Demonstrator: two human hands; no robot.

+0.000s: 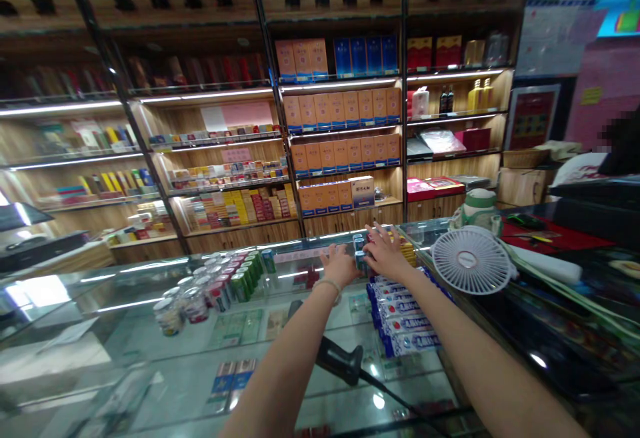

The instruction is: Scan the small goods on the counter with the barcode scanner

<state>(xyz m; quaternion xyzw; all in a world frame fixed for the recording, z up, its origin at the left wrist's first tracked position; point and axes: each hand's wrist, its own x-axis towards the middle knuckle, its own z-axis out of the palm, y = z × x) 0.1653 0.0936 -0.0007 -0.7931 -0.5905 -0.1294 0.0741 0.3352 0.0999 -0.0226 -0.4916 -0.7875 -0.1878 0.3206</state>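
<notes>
Hands (365,258) seemingly touch cans (359,251); scanner (341,359) nearer.

Both forearms are bare to the bottom edge of the view, with no sleeve, glove or watch showing on either. A thin, pale, loop-shaped bracelet (329,284) circles the left wrist, its beads or links too small to tell apart, while the right wrist carries no band. The hands, left (340,266) and right (387,251), have slim fingers, their nails too blurred to describe.
</notes>
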